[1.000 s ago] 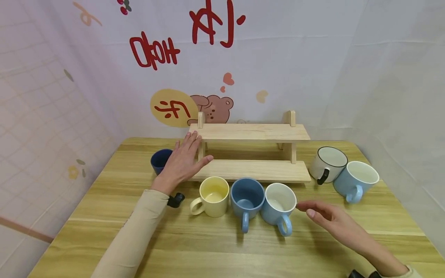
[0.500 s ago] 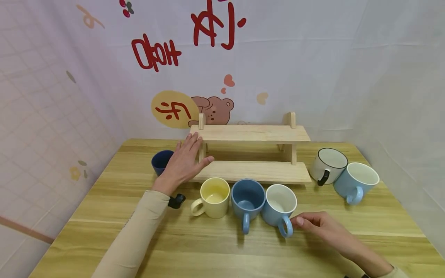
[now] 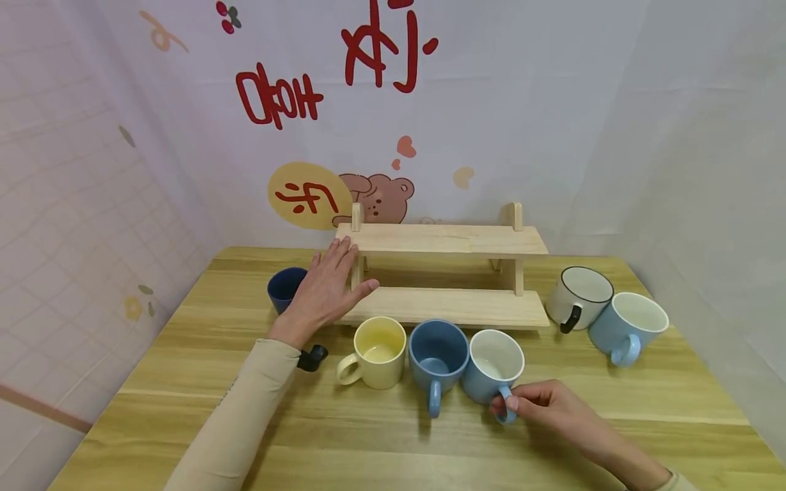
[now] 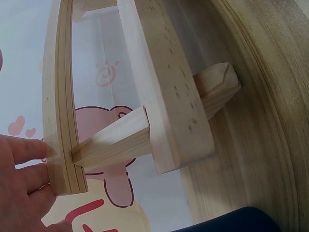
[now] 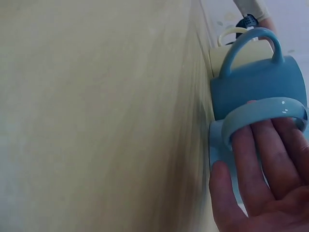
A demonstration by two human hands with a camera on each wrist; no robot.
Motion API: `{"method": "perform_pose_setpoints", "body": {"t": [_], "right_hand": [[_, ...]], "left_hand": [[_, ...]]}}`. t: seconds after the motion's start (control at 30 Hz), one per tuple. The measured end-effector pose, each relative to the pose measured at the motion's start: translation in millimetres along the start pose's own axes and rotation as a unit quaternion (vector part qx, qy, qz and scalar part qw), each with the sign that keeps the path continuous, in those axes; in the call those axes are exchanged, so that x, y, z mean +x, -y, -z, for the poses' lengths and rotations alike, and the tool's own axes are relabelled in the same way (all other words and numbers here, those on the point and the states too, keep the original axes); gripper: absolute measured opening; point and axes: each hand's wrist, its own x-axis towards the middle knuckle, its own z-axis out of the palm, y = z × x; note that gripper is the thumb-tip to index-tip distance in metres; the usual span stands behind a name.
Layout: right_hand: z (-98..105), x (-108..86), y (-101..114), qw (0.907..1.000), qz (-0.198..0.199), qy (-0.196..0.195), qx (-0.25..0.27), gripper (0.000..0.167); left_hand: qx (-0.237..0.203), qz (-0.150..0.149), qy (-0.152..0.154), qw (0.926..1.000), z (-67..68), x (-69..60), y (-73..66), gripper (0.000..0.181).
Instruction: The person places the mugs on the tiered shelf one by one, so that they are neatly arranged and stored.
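Mug [image 3: 480, 385], the light blue one between shelf [image 3: 430, 240] and right hand [image 3: 555, 412], stands upright, handle [image 5: 263, 110] pointing away from the shelf, and that right hand, clearly the nearer, grips it! Left hand [image 3: 322, 293], outstretched, rests on the shelf's left end. Wooden table [image 3: 368, 457] under the shelf, printed wall [image 3: 522, 102] behind.

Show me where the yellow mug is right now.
In the head view, the yellow mug stands on the table in front of the wooden shelf, at the left end of a row of three, beside the medium-blue mug.
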Motion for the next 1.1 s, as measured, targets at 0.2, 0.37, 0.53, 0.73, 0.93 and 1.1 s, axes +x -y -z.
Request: {"method": "perform_pose_setpoints", "body": {"t": [0.2,0.37,0.53,0.73,0.93,1.1], "right_hand": [[-3,0.1,-2,0.9999,0.005,-0.012,-0.005,0.027],[-2,-1.2,-2,0.9996,0.002,-0.015,-0.022,0.028],[3,-6.4,-3,0.9997,0.005,-0.021,-0.013,0.029],[11,-11.7,1,0.9992,0.012,-0.035,-0.015,0.032],[14,-13.6,6,0.9979,0.014,-0.062,-0.012,0.032],[16,-13.8,14,0.9959,0.043,-0.079,0.002,0.030]], "left_hand": [[0.001,-0.001,0.000,1.0000,-0.9,0.3,0.0,0.091],[0.002,-0.001,-0.001,1.0000,-1.2,1.1,0.7,0.090],[0.001,0.000,0.001,1.0000,-1.5,1.4,1.4,0.090],[-0.010,0.002,0.002,1.0000,-1.1,1.1,1.0,0.091],[-0.016,0.001,0.001,0.9999,-1.5,0.8,0.8,0.091],[-0.014,0.001,0.000,0.9999,-2.2,1.0,1.2,0.092]]}}
